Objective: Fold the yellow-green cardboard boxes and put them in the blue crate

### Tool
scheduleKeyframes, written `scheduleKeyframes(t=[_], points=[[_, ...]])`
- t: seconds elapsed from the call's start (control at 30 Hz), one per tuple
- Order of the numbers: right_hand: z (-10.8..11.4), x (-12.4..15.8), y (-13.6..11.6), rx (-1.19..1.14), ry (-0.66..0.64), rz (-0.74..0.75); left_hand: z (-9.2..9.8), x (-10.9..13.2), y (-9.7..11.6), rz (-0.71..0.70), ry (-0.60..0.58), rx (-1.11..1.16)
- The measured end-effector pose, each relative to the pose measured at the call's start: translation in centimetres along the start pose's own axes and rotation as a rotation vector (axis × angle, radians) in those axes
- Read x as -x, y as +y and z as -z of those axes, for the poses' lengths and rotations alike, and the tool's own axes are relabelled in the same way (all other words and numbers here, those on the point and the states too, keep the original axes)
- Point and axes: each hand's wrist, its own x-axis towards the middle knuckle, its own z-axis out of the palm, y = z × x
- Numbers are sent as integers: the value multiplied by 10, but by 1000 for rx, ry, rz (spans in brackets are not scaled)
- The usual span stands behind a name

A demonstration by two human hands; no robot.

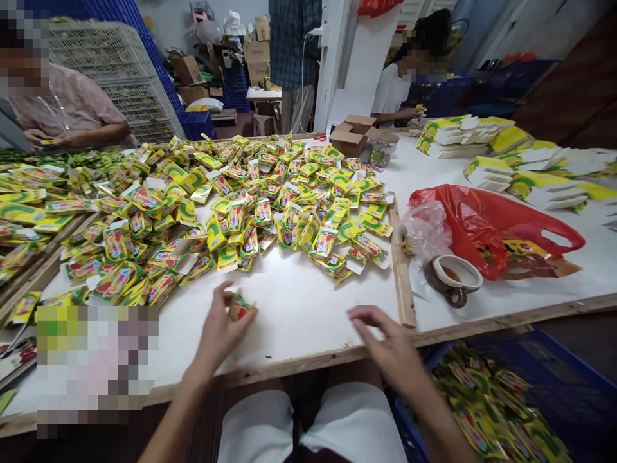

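Between the thumb and fingers of my left hand point(219, 328) is a small yellow-green printed box point(240, 307), held just above the white tabletop point(294, 308). My right hand point(380, 337) hovers near the table's front edge with thumb and fingers apart and nothing in them. Beyond both hands spreads a large heap of similar small boxes point(236, 218), several with white end flaps standing open. A wooden strip point(403, 276) bounds the heap on the right.
Right of the strip are a brown mug point(453, 278), a red plastic bag point(486, 218) and stacks of flat cartons point(467, 135). A blue crate point(554, 366) of filled packets stands below the table's right side. Co-workers sit at far left and far right; another person stands behind.
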Motion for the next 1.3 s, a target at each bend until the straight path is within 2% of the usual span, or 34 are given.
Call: scheduleKeyframes(t=[0.1,0.2,0.27,0.43,0.53,0.7,0.8,0.9,1.07,1.17,1.3], points=[[-69,-10,-9,-286,-107,0,-43,26,38,32,-20,324],[-97,-17,-5,-371,-122,-14,-67,41,51,60,-65,531],[-100,-21,2,-395,-102,-20,-70,46,51,77,-79,639],[-97,-28,16,-535,-69,-16,-62,49,47,136,-151,835],[-98,-29,17,-479,-115,-10,-56,48,44,139,-165,802],[-96,-37,14,-332,-240,35,-46,42,33,115,-305,663],[-98,-43,11,-303,-224,75,-43,37,28,29,-248,597],[-100,-42,8,-363,-172,89,-42,36,30,-24,-176,645],[-99,-34,3,-311,-191,157,-38,39,39,-49,-164,544],[-99,-32,-2,-287,-157,148,-37,39,42,-38,-134,536],[-102,-37,-9,-222,-111,98,-39,36,42,53,-110,582]])
